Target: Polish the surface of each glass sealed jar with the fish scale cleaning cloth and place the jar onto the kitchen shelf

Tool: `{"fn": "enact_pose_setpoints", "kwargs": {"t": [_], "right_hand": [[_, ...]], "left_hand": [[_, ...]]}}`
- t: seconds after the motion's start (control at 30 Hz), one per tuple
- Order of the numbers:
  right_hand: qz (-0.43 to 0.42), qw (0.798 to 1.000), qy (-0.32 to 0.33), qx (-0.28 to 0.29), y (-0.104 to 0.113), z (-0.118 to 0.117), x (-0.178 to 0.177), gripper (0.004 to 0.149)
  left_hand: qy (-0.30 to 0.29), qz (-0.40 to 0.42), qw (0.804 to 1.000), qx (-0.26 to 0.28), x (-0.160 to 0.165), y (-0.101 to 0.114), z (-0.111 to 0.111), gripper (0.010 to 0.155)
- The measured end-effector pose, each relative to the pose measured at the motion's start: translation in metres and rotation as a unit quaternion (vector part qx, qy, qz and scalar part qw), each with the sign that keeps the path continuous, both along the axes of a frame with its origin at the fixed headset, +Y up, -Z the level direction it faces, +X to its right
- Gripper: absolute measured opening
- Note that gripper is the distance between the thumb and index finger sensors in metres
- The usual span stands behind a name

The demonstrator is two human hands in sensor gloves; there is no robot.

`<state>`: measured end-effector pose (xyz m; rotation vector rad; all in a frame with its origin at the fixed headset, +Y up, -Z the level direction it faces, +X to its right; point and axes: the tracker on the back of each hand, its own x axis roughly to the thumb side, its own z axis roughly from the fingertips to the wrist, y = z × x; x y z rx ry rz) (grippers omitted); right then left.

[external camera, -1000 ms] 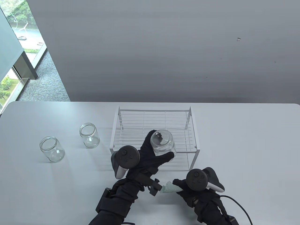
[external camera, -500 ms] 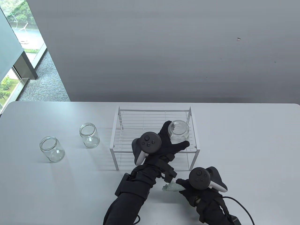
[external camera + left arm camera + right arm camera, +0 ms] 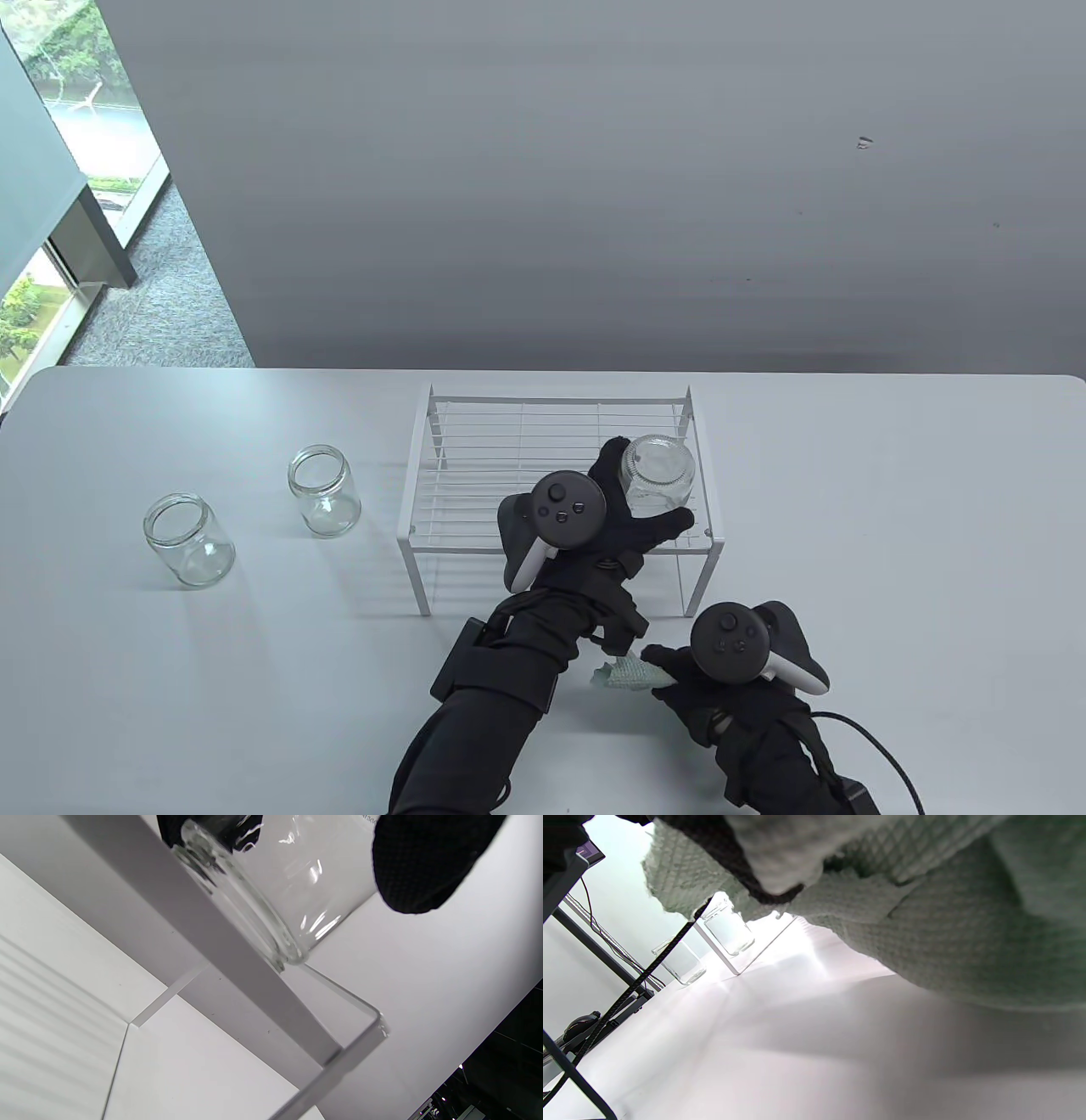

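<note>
My left hand [image 3: 638,508] grips a clear glass jar [image 3: 657,471] upside down on the right end of the white wire shelf [image 3: 475,475]. In the left wrist view the jar's mouth rim [image 3: 250,925] meets the shelf's front bar [image 3: 237,976], with a gloved fingertip [image 3: 420,861] against the glass. My right hand [image 3: 679,675] rests on the table in front of the shelf and holds the pale green fish scale cloth [image 3: 626,677]. That cloth [image 3: 925,921] fills the top of the right wrist view.
Two more open glass jars stand upright on the table left of the shelf, one [image 3: 322,491] near it and one [image 3: 188,540] farther left. A black cable [image 3: 874,747] trails from my right wrist. The wall rises behind the table.
My left hand carried the jar from the shelf's front middle to its right end and lowered it onto the wires. The right hand with the cloth shifted slightly right.
</note>
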<state>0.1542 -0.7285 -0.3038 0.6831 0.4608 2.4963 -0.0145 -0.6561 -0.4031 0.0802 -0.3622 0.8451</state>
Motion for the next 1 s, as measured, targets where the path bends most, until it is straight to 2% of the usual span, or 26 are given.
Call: {"fn": "enact_pose_setpoints", "kwargs": {"t": [0.53, 0.87, 1.0], "right_hand": [[-0.005, 1.000, 0.002, -0.007, -0.001, 0.000, 0.000, 0.051], [-0.005, 1.000, 0.005, -0.011, -0.001, 0.001, -0.001, 0.051], [-0.005, 1.000, 0.007, -0.011, -0.002, 0.001, -0.002, 0.051]], "left_hand": [[-0.013, 0.010, 1.000, 0.000, -0.001, -0.002, 0.003, 0.107], [-0.023, 0.029, 0.999, 0.020, -0.016, 0.005, 0.012, 0.109], [-0.029, 0.011, 0.998, 0.047, -0.028, 0.013, 0.022, 0.109]]}}
